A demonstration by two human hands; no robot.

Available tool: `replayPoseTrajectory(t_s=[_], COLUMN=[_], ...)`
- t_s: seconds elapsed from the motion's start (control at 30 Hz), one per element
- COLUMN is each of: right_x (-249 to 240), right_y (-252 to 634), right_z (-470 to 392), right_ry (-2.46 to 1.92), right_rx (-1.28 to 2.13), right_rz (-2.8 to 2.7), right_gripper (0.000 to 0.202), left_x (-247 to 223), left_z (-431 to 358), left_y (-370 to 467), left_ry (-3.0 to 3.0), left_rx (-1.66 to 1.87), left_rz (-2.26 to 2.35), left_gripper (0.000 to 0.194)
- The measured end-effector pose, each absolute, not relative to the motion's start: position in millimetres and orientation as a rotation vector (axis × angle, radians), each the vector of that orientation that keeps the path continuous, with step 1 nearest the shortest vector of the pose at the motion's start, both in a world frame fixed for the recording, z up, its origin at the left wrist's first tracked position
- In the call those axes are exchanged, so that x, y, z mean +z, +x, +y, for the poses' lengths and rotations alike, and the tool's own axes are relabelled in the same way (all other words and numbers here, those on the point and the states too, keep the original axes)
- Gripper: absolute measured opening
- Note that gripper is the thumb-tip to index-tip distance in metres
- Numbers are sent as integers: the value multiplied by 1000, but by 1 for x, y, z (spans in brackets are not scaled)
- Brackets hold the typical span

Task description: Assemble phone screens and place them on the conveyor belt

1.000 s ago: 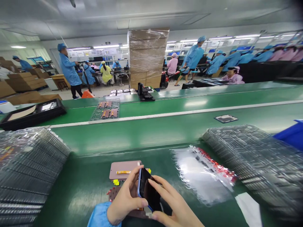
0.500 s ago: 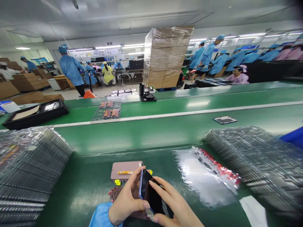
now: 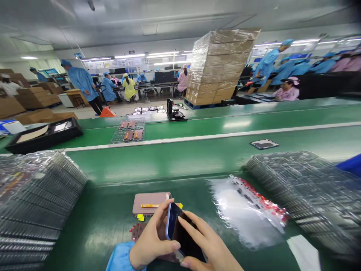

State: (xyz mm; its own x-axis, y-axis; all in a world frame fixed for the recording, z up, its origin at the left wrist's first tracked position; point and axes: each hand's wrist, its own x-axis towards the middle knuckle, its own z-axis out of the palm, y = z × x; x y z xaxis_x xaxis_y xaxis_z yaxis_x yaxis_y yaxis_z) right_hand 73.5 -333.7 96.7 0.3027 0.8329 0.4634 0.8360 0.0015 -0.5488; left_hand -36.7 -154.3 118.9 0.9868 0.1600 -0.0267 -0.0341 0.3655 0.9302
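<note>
Phone point(image 3: 184, 240) held over surface point(image 3: 104, 222) betw. L hand point(image 3: 152, 239), grasping its L edge, & R hand point(image 3: 207, 241), gripping w/ fingers across screen; long axis far-L to near-R, both hands in contact.

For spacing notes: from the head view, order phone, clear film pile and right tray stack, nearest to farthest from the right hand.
1. Phone, touching the right hand
2. Clear film pile, to its right
3. Right tray stack, farther right
</note>
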Motion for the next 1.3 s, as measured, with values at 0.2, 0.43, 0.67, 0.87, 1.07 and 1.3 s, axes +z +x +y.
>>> replayPoseTrajectory(t_s=[0.2,0.43,0.67,0.87,1.07,1.3], right_x=[106,113,112,113,120,109], right_y=[73,72,71,71,73,74], right_z=[-333,-334,-336,-335,-335,-336], right_ry=[-1807,-1793,-1772,-1785,-1824,-1846], right_rx=[-129,-134,-166,-176,-302,-86], right_rz=[-1568,-1581,-1587,-1609,-1666,-1408], right_gripper=[64,64,65,73,78,79], left_x=[122,120,115,115,112,119], left_z=[-154,-152,-150,-149,-154,-152], left_y=[-38,-40,-44,-43,-43,-34], left_ry=[1187,1211,1226,1182,1128,989], left_rx=[117,102,79,59,96,65], left_rz=[62,19,-20,-39,-37,221], left_gripper=[85,83,87,87,90,52])
